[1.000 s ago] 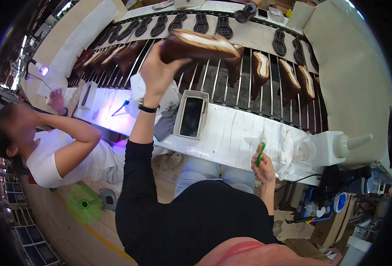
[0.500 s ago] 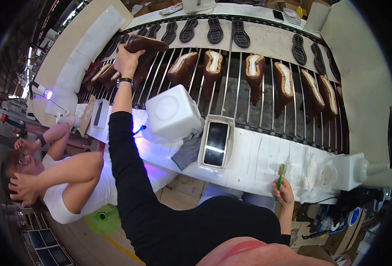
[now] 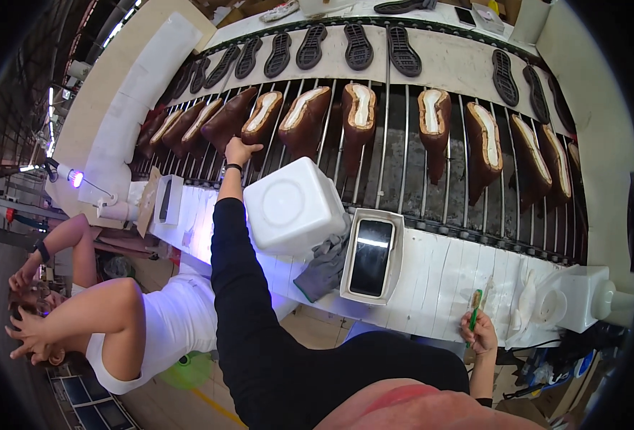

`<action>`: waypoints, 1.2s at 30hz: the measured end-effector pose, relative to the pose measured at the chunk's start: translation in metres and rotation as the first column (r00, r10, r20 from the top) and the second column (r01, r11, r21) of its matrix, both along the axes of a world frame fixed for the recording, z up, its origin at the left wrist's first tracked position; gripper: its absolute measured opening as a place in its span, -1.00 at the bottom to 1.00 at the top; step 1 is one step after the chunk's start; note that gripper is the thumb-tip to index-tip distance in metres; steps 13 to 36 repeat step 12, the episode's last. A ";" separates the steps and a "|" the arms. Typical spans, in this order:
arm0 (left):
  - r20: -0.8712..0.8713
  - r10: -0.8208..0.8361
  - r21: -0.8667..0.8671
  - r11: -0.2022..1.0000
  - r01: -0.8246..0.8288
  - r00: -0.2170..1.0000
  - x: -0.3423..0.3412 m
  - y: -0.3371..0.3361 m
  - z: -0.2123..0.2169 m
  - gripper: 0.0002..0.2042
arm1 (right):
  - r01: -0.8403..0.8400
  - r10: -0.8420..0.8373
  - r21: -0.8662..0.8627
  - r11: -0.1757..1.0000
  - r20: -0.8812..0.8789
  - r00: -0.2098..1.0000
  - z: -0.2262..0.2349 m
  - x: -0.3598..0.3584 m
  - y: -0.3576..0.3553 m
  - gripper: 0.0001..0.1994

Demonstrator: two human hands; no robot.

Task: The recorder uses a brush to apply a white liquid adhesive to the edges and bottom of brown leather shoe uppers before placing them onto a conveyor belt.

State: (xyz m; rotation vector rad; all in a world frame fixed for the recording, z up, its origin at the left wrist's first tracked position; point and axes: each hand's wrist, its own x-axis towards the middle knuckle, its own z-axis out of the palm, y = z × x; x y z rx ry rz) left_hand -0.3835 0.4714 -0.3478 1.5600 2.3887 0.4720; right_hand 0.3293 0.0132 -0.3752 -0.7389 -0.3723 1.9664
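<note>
My left hand reaches to the rack and grips the lower part of a brown leather boot upper, its thumb stretched to the right and its other fingers partly hidden. That upper stands toe up between the bars, its underside turned from view. Beside it, several similar uppers, such as one just to the right, show pale undersides with white middles. Low at the right, my right hand is closed round a small green-handled brush, bristles upward, over the white table's front edge.
A white plastic jug, a grey glove and a phone in a white tray lie on the near table. Black soles line the belt behind the bar rack. A co-worker sits at the left.
My left hand has lowered a boot upper from above the rack to among the bars, shifting nearer to me. My right hand keeps the brush. The whole view has shifted slightly.
</note>
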 end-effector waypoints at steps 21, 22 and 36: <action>0.139 -0.176 0.721 0.693 0.023 0.974 0.188 0.073 0.195 0.50 | -0.037 0.037 0.000 0.999 0.013 0.999 -0.009 0.002 0.002 -0.62; 0.139 -0.176 0.721 0.693 0.023 0.974 0.188 0.073 0.195 0.50 | -0.037 0.037 0.000 0.999 0.013 0.999 -0.009 0.002 0.002 -0.62; 0.139 -0.176 0.721 0.693 0.023 0.974 0.188 0.073 0.195 0.50 | -0.037 0.037 0.000 0.999 0.013 0.999 -0.009 0.002 0.002 -0.62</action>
